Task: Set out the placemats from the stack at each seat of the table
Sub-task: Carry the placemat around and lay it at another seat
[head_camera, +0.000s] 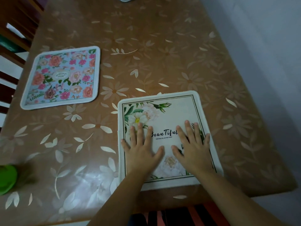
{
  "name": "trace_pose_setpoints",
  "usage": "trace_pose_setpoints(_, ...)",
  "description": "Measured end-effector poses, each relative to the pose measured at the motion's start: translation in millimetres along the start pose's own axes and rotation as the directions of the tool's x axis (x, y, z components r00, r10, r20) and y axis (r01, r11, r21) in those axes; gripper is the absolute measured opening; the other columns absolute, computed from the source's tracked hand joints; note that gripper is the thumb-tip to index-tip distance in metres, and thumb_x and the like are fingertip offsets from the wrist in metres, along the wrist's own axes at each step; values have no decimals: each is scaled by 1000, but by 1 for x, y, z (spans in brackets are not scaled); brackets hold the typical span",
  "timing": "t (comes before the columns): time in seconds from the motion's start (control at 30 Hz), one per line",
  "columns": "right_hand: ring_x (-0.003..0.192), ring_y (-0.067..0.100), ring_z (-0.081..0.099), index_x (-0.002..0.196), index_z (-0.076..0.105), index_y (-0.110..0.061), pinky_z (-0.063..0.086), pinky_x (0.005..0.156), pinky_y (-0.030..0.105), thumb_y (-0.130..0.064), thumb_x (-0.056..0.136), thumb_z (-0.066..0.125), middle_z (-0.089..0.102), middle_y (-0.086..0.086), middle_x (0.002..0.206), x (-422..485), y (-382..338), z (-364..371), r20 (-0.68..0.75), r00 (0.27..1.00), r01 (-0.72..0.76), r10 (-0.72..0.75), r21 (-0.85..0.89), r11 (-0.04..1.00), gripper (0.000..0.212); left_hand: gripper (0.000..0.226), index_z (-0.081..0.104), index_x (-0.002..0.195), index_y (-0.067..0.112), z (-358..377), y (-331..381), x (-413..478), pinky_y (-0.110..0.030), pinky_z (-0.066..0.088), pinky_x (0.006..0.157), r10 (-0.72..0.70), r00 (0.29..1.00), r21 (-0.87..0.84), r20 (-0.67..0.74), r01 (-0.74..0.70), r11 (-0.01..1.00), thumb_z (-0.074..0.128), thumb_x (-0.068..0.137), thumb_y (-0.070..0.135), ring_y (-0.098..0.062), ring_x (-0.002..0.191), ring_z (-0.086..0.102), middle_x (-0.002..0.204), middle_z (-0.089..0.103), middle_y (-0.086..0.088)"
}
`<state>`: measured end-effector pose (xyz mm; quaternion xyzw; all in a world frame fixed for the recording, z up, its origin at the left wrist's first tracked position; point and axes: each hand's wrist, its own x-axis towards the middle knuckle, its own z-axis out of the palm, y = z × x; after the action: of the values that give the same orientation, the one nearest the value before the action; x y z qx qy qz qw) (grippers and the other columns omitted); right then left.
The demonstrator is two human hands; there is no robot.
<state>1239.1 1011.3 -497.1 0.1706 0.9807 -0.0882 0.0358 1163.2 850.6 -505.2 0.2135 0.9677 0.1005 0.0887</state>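
Head camera is showing my left hand point(141, 149) and right hand point(193, 147) lying flat side by side, fingers spread, pressing on the white placemat point(175, 111) lettered "Beautiful", which is sitting at the near edge of the table point(162, 54). A blue flowered placemat point(63, 77) is lying well apart to the left, near a wooden chair point(13, 30).

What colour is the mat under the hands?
White placemat with pale flowers and green leaves, seen in the head view.
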Motion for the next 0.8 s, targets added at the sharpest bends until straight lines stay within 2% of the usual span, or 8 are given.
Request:
trace_pose_setpoints(0.13,138,35,16,141,28,-24,18,101,67,-57,81,31,23,10,151,-22,-2,-3,13,1000,19,-19,14,1000,68,74,-10,141,37,2,4,-33,-59,-8,104,10,999,28,30,-11,1000,16,81,70,-24,137,-22,152,-17,-2)
trace_pose_setpoints(0.33,136,39,19,139,33,-23,20,99,68,-56,81,34,27,13,149,-48,-6,-7,81,995,48,-50,25,999,67,72,2,143,31,3,11,-65,-63,0,105,6,998,2,64,-6,1000,22,81,64,-33,137,-14,152,-6,-7)
trace_pose_setpoints(0.47,132,40,29,133,44,-21,26,99,65,-54,79,38,37,15,144,-54,-9,-15,78,995,59,-65,78,995,64,73,-12,140,33,3,10,-71,-60,-6,106,16,991,27,131,-20,999,17,82,67,-31,135,-25,151,-18,-7)
trace_pose_setpoints(0.53,128,42,35,128,51,-18,32,97,63,-51,78,42,44,18,138,-52,-10,-21,80,994,63,-70,92,994,61,73,-10,141,33,-3,9,-68,-59,-5,107,24,985,26,172,-29,999,23,84,64,-30,135,-25,152,-18,-7)
trace_pose_setpoints(0.63,125,38,40,122,55,-13,35,97,56,-43,80,58,49,18,133,-46,-17,-33,55,996,62,-69,121,991,52,66,11,141,27,-24,5,-62,-54,6,109,65,976,20,206,-71,997,34,86,55,-31,139,-5,154,1,-10)
trace_pose_setpoints(0.7,124,32,40,122,53,-12,33,99,50,-35,82,59,49,15,133,-43,-29,-41,22,995,88,-93,142,986,47,62,24,138,21,-43,1,-60,-49,13,109,74,977,44,201,-84,995,39,86,51,-30,137,12,151,18,-10)
trace_pose_setpoints(0.8,121,32,43,119,55,-7,34,99,47,-24,83,59,50,17,130,-48,-58,-54,-52,993,114,-108,156,981,40,57,37,132,18,-75,-7,-64,-45,21,106,42,986,9,164,-44,999,43,85,48,-27,130,27,143,35,-8)
